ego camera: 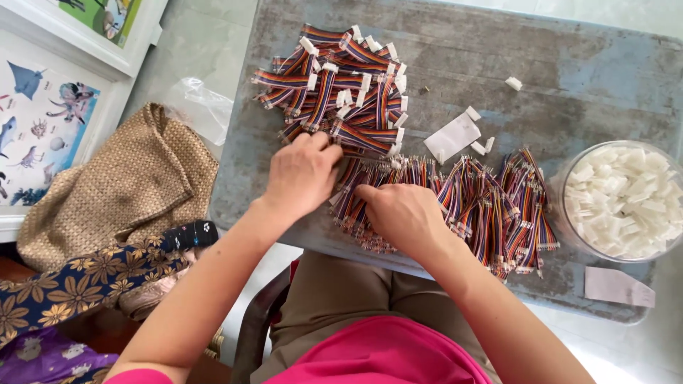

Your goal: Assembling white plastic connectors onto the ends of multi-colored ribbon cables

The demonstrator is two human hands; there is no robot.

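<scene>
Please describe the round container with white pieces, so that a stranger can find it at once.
Look at the grey worn table and follow its right edge. There stands a clear round tub of small white plastic connectors, right of the loose rainbow wires; nothing else there is round.

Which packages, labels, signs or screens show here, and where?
Clear tub: right table edge, round, full of white connectors.
Pale slip: below the tub, rectangular, pinkish.
White slip: table middle, rectangular.
Plastic bag: left of table, clear, crumpled.
Posters: far left, white-framed, sea animals.
No screens.
</scene>
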